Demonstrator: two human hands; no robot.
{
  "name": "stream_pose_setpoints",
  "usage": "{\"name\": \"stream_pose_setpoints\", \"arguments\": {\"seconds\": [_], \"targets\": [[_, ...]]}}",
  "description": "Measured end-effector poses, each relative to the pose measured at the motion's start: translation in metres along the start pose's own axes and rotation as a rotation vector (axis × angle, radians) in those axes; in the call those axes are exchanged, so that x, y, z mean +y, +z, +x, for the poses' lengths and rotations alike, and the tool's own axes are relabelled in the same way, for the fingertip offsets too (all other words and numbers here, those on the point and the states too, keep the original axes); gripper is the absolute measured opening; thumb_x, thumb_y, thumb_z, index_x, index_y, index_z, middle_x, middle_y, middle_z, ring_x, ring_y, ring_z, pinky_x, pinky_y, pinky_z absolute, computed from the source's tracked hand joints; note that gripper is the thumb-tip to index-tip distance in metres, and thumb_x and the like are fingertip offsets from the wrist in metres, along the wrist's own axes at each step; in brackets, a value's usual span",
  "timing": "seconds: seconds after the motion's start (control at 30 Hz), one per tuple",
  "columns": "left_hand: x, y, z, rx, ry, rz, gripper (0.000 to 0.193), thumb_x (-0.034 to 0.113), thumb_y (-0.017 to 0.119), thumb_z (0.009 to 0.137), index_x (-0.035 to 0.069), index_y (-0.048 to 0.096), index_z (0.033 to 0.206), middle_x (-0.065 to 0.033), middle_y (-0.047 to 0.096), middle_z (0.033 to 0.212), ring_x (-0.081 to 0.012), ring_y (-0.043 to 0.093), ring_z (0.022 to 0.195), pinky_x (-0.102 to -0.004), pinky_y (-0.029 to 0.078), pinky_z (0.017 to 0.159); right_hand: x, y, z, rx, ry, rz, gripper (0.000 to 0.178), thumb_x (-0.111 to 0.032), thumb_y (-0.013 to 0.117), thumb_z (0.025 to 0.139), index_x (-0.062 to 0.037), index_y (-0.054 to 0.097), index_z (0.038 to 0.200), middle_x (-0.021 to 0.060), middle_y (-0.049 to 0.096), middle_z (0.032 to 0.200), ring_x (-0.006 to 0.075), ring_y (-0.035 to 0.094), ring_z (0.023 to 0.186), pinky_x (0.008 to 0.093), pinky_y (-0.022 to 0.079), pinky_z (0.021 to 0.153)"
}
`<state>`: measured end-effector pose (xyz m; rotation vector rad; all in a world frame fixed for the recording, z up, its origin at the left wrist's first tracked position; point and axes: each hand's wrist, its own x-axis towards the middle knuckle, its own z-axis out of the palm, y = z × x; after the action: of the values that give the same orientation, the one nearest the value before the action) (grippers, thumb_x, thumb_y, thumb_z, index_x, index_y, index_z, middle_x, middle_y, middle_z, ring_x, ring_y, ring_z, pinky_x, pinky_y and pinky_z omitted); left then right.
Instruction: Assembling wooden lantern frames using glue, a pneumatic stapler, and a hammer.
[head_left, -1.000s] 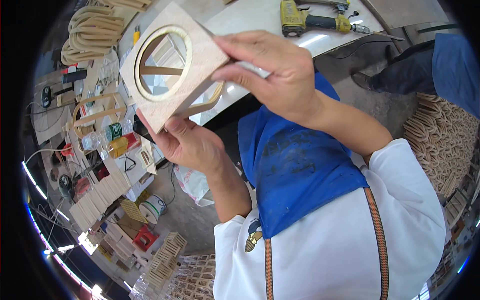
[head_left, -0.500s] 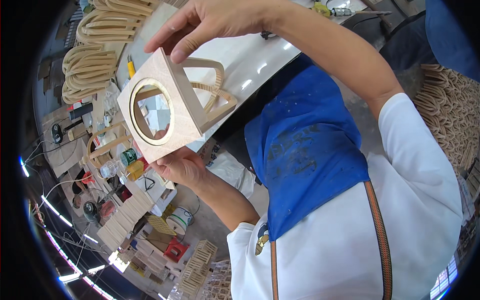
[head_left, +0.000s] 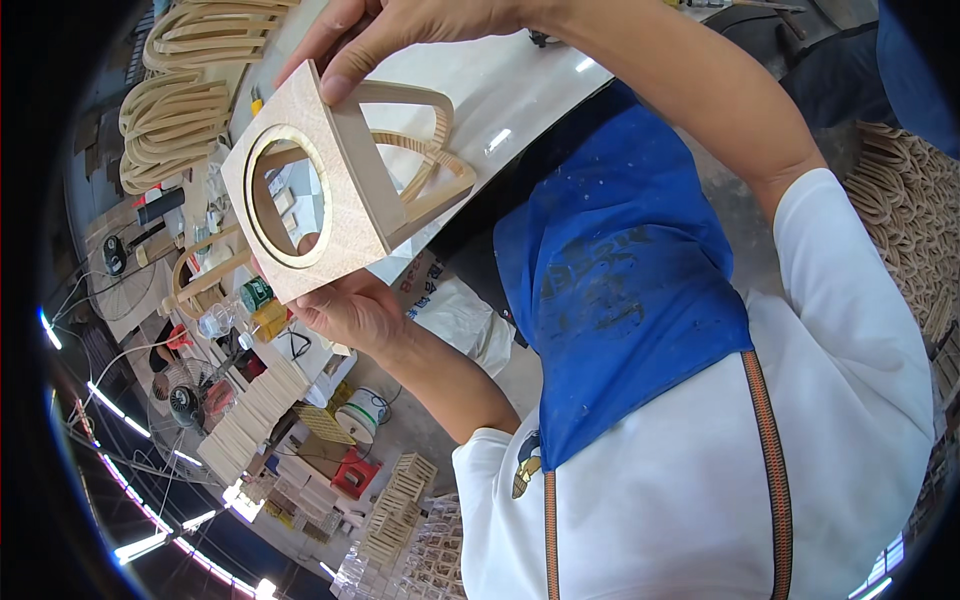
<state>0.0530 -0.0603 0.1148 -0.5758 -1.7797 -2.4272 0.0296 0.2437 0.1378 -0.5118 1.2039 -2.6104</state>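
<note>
I hold up a pale wooden frame with a thick square board [head_left: 355, 215] and bent wooden legs [head_left: 440, 110] behind it. A ring-edged round hole [head_left: 325, 180] goes through the board. My right hand [head_left: 410, 22] grips the board's upper corner, the thumb pressed on its side edge and the other fingers partly hidden behind. From below, my left hand [head_left: 352, 312] holds the lower corner, and one fingertip shows through the hole. The frame is tilted and held above the white bench [head_left: 500, 95].
Bundles of bent wood [head_left: 172, 125] lie along the bench's far left. Beyond my left hand are another curved wooden frame [head_left: 205, 290] and plastic bottles [head_left: 268, 322]. A bucket [head_left: 362, 412] and red stool [head_left: 352, 473] stand lower down. More bent pieces [head_left: 900, 235] are piled at right.
Both hands have shifted slightly up and left with the wooden frame, which has turned a little. Each hand keeps its hold.
</note>
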Motion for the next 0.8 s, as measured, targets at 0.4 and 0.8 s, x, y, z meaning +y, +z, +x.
{"name": "stream_pose_setpoints", "arguments": {"seconds": [0.4,0.8], "targets": [[0.006,0.006,-0.006,-0.023,-0.006,0.089,0.073,0.047,0.067,0.099,0.01,0.041,0.156,-0.0102,0.074,0.113,-0.0231,0.07,0.108,-0.0445,0.055,0.105,0.0,0.01,-0.012,0.032,-0.045,-0.123,0.032,-0.005,0.083,0.084,-0.0008,0.078,0.115,0.0066,0.077,0.1,0.0112,0.066,0.081,0.0201,0.054,0.075],[0.01,-0.023,-0.024,0.015,-0.114,0.07,0.054,0.043,0.06,0.103,0.011,0.053,0.147,-0.0103,0.072,0.112,-0.0233,0.07,0.106,-0.0474,0.054,0.107,0.012,0.041,-0.068,0.17,-0.379,-0.589,0.037,-0.004,0.085,0.077,-0.006,0.08,0.113,0.005,0.072,0.101,0.0152,0.063,0.08,0.0257,0.051,0.075]]}}
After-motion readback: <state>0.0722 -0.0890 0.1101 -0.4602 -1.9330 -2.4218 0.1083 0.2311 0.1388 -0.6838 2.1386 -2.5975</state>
